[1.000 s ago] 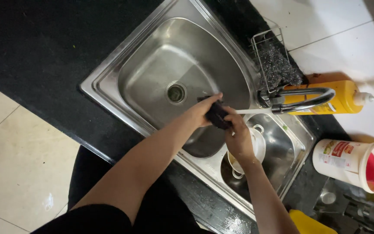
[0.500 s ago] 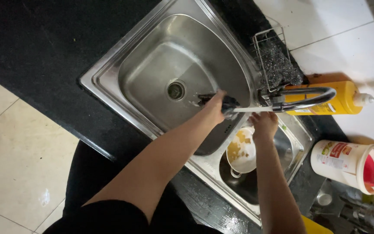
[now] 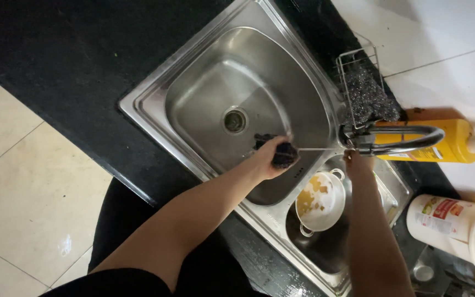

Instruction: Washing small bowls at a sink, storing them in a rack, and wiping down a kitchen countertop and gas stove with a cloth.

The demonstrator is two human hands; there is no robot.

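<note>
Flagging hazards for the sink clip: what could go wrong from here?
1. The left hand holds a dark scrubber in the water stream from the tap; spray could splash onto the black counter.
2. The soiled white pot lies tilted in the small basin; it might slide or clatter.
3. The right hand reaches under the tap and may bump it.

The left hand [image 3: 273,157] is closed around a dark scouring pad [image 3: 285,155] over the large steel sink basin [image 3: 204,93], just beside the drain [image 3: 235,120], while the right hand [image 3: 358,160] reaches up to the base of the curved chrome tap [image 3: 397,140]. A white two-handled pot [image 3: 319,202] smeared with yellow residue sits tilted in the smaller basin [image 3: 331,250] between the two forearms. On the black surface [image 3: 56,60] behind the tap stand a wire caddy [image 3: 361,82] holding steel wool, a yellow pump bottle [image 3: 446,143] lying on its side, and a white tub with a red lid [image 3: 457,228].
</note>
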